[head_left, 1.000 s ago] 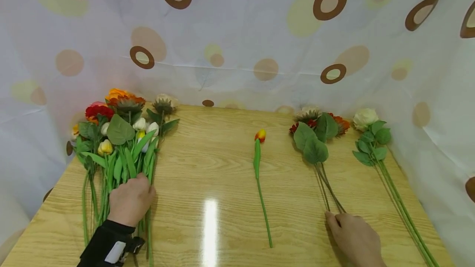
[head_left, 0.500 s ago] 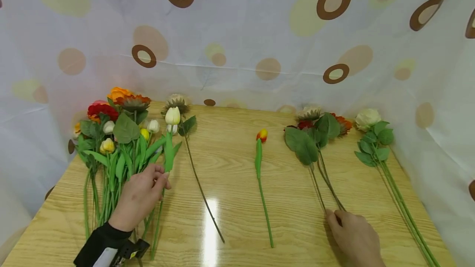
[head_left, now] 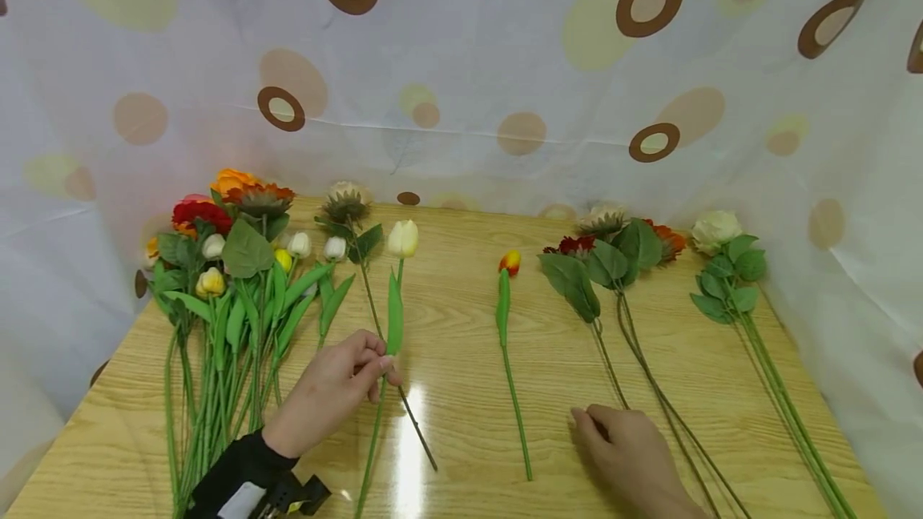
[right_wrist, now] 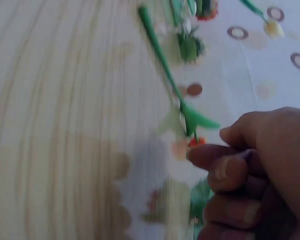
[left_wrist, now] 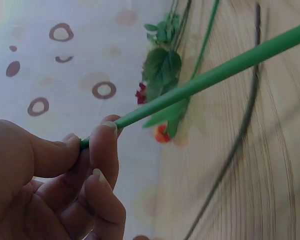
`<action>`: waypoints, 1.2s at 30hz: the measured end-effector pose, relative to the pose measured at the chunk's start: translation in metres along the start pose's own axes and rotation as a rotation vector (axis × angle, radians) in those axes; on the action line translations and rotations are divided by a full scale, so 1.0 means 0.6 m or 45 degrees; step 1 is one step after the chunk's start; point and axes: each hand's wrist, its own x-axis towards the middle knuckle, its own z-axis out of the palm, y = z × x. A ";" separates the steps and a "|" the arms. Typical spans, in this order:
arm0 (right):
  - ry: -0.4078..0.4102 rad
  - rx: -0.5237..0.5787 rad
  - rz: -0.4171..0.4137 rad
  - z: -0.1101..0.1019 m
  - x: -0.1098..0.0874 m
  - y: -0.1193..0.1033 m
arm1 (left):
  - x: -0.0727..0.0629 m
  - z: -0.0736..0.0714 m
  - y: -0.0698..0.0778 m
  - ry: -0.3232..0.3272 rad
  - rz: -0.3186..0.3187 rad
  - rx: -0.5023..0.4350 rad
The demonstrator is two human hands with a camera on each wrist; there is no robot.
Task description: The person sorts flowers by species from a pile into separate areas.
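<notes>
A cream-yellow tulip (head_left: 394, 315) with a closed bloom, a long green leaf and a smooth green stem is pinched between thumb and fingers of the left hand (head_left: 335, 391), its bloom pointed away from the person. A dark red flower (head_left: 581, 293) with broad green leaves is laid aslant on the worktop (head_left: 454, 311), its lower stem hidden by the right hand (head_left: 627, 451).

**Shiny wood, matt cloth**

The counter (head_left: 461, 303) looks like smooth, grained wood, glossy with glare at its near side. The pale tulip (head_left: 394, 315) looks like smooth plastic; the leaves (head_left: 638, 245) at right, matt cloth. Far curtain (head_left: 447, 54): smooth, creased sheeting.
</notes>
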 end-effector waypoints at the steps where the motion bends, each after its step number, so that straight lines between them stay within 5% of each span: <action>1: -0.031 0.077 -0.048 0.005 0.002 -0.011 | 0.003 0.008 0.006 -0.040 0.019 -0.050; 6: -0.279 0.492 -0.371 0.029 0.010 -0.066 | 0.014 0.053 0.037 -0.255 0.141 -0.246; 11: -0.484 0.760 -0.551 0.040 0.016 -0.110 | 0.021 0.093 0.054 -0.365 0.250 -0.315; 17: -0.458 0.839 -0.650 0.035 0.014 -0.131 | 0.021 0.110 0.054 -0.330 0.283 -0.261; 24: -0.494 0.802 -0.622 0.044 0.016 -0.116 | 0.021 0.108 0.053 -0.321 0.302 -0.244; 27: -0.475 0.745 -0.523 0.043 0.019 -0.110 | 0.024 0.104 0.049 -0.238 0.296 -0.053; 33: -0.342 0.531 -0.208 0.025 0.028 -0.084 | 0.019 0.079 0.009 0.102 0.249 0.816; 36: -0.281 0.454 -0.046 0.021 0.033 -0.065 | 0.015 0.071 -0.013 0.237 0.171 1.092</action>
